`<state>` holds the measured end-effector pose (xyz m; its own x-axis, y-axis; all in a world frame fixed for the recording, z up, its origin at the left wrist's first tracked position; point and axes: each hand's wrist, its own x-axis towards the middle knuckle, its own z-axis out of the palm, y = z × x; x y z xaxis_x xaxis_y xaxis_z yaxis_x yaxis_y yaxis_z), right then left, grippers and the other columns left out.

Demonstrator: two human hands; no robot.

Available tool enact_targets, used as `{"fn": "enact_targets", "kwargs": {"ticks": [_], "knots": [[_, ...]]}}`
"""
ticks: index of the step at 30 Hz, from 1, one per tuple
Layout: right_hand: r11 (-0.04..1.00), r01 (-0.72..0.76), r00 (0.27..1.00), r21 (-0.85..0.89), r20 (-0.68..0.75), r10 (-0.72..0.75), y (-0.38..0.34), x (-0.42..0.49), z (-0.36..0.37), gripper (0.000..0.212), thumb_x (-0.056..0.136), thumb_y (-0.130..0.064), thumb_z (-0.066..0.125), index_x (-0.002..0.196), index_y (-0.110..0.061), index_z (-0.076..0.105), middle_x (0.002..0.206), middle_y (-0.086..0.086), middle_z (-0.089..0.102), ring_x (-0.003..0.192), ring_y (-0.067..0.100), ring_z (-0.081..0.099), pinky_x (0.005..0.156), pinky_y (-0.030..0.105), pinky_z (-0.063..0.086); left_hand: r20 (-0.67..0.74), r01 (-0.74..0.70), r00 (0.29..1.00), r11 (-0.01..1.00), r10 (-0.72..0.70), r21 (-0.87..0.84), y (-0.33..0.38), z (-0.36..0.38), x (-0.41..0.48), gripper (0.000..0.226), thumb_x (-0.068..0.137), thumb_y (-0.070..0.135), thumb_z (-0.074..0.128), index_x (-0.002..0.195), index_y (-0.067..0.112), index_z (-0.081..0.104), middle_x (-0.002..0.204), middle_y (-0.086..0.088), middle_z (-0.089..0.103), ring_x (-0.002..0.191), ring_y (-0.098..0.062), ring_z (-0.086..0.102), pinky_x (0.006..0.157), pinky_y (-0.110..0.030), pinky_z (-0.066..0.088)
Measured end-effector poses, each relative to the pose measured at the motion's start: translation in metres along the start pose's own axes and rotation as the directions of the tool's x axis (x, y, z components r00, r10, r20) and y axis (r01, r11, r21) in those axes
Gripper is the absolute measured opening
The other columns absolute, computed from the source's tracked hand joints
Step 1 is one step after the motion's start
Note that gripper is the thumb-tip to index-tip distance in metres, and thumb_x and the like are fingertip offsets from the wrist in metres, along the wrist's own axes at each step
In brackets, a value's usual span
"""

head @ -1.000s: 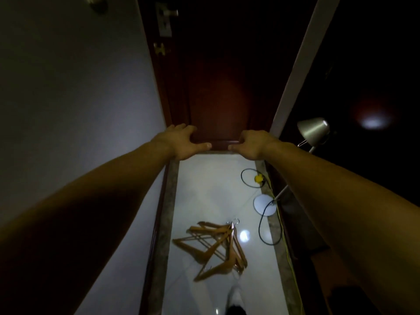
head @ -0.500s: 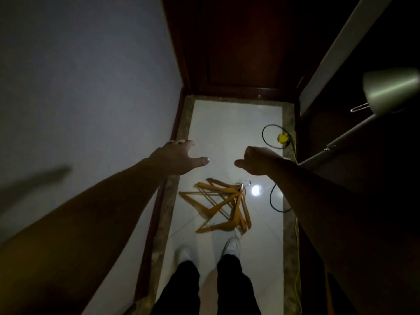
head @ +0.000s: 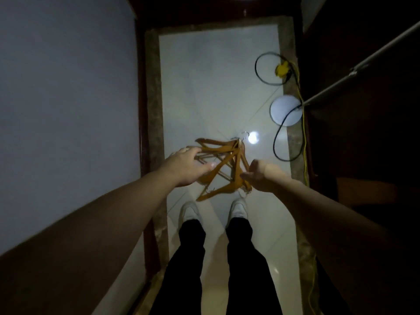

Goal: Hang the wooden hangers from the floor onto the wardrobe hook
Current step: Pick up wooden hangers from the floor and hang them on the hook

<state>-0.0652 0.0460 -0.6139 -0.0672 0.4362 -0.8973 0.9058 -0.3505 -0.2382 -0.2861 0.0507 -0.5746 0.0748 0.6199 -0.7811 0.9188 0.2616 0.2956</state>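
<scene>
Pick up hangers [head: 218, 145] | left hand [head: 185, 167] spread, right hand [head: 261, 176] loosely curled, both empty | stoop, lift one clear of tangle

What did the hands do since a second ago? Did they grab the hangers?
Both hands dropped from up high towards the floor: the left hand now spreads over the wooden hangers, the right hand beside them. Neither grips one yet. The hangers, lamp base and black cable stayed put.
</scene>
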Motion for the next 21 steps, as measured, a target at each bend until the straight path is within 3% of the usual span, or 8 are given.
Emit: {"fn": "enact_targets", "kwargs": {"ticks": [3, 6, 9, 13, 17, 21], "knots": [[1.000, -0.015, 1.000, 0.020, 0.018, 0.015, 0.022, 0.042, 0.040, 0.037, 0.096, -0.046, 0.054, 0.111, -0.014, 0.063, 0.096, 0.004, 0.065, 0.091, 0.022, 0.064, 0.076, 0.034, 0.055, 0.080, 0.014, 0.997, 1.000, -0.014, 0.003, -0.029, 0.051, 0.031, 0.078, 0.086, 0.066, 0.055, 0.150, 0.026, 0.036, 0.157, -0.006, 0.036, 0.140, -0.027, 0.038, 0.112, -0.042, 0.037], [0.999, -0.031, 0.998, 0.038, 0.048, 0.029, 0.038, 0.074, 0.080, 0.035, 0.095, -0.047, 0.049, 0.114, -0.020, 0.061, 0.111, 0.007, 0.067, 0.098, 0.024, 0.063, 0.084, 0.038, 0.052, 0.149, 0.038, 0.988, 0.999, -0.034, -0.022, -0.058, 0.094, 0.051, 0.077, 0.088, 0.065, 0.054, 0.151, 0.024, 0.036, 0.156, -0.006, 0.037, 0.140, -0.027, 0.039, 0.110, -0.039, 0.038], [0.983, -0.104, 0.990, 0.154, 0.109, 0.087, 0.050, 0.112, 0.122, 0.033, 0.095, -0.049, 0.050, 0.105, -0.019, 0.060, 0.101, 0.007, 0.065, 0.090, 0.023, 0.061, 0.079, 0.037, 0.051, 0.214, 0.084, 0.974, 0.994, -0.067, -0.070, -0.087, 0.134, 0.082, 0.077, 0.087, 0.065, 0.055, 0.151, 0.028, 0.035, 0.155, -0.007, 0.038, 0.138, -0.026, 0.041, 0.108, -0.039, 0.039], [0.885, -0.272, 0.957, 0.378, 0.204, 0.207, 0.060, 0.156, 0.175, 0.035, 0.095, -0.046, 0.052, 0.105, -0.014, 0.065, 0.100, 0.009, 0.068, 0.093, 0.027, 0.066, 0.088, 0.043, 0.058, 0.267, 0.135, 0.958, 0.985, -0.104, -0.103, -0.119, 0.181, 0.125, 0.073, 0.086, 0.063, 0.058, 0.149, 0.031, 0.037, 0.153, -0.005, 0.040, 0.136, -0.024, 0.043, 0.108, -0.038, 0.039], [0.819, -0.338, 0.937, 0.464, 0.248, 0.246, 0.073, 0.194, 0.219, 0.029, 0.094, -0.041, 0.054, 0.092, -0.013, 0.063, 0.081, 0.007, 0.067, 0.086, 0.031, 0.069, 0.087, 0.047, 0.058, 0.276, 0.183, 0.950, 0.976, -0.145, -0.117, -0.141, 0.220, 0.177, 0.071, 0.087, 0.058, 0.061, 0.148, 0.030, 0.038, 0.153, -0.005, 0.040, 0.137, -0.024, 0.042, 0.107, -0.036, 0.038], [0.763, -0.375, 0.926, 0.526, 0.254, 0.279, 0.093, 0.238, 0.252, 0.033, 0.096, -0.036, 0.053, 0.102, -0.006, 0.067, 0.074, 0.005, 0.064, 0.071, 0.024, 0.066, 0.079, 0.040, 0.056, 0.253, 0.196, 0.955, 0.969, -0.154, -0.149, -0.161, 0.259, 0.229, 0.073, 0.084, 0.054, 0.067, 0.146, 0.029, 0.041, 0.151, -0.006, 0.044, 0.135, -0.023, 0.045, 0.102, -0.032, 0.038]]}}
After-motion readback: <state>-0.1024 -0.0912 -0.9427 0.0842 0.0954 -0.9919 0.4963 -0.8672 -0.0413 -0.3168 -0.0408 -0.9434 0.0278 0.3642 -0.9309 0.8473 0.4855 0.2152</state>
